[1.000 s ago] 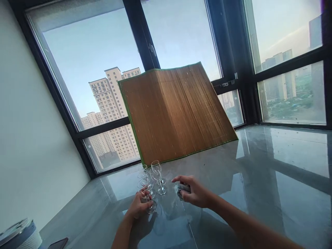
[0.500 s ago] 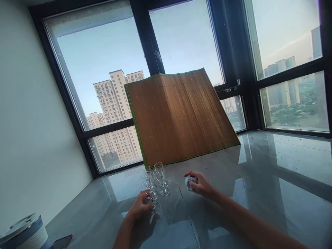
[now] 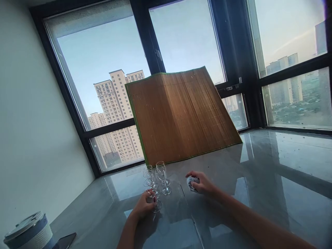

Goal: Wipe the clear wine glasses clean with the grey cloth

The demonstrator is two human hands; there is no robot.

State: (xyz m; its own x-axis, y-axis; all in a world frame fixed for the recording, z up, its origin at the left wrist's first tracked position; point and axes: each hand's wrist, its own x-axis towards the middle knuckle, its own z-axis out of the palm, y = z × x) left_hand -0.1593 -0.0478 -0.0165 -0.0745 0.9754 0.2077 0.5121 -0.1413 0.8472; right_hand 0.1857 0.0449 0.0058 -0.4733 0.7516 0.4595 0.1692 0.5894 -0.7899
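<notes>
My left hand [image 3: 144, 204] is closed round the nearest wine glass [image 3: 157, 206], whose foot rests on or just above the glossy grey surface. Behind it stand several more clear stemmed glasses in a tight group, among them a front right glass [image 3: 166, 190] with its bowl upright. To the right of the glasses, my right hand [image 3: 203, 184] grips a crumpled light cloth [image 3: 192, 183]. That hand is held just over the surface, apart from the glasses.
A brown bamboo mat [image 3: 181, 117] with green edging leans on the window behind the glasses. At the lower left are a lidded cup [image 3: 28, 232] and a dark phone [image 3: 66, 240]. A white wall [image 3: 38, 114] bounds the left side.
The whole view has shifted slightly, so things appear a little further right. Both hands keep their holds, on the wine glass and on the cloth.
</notes>
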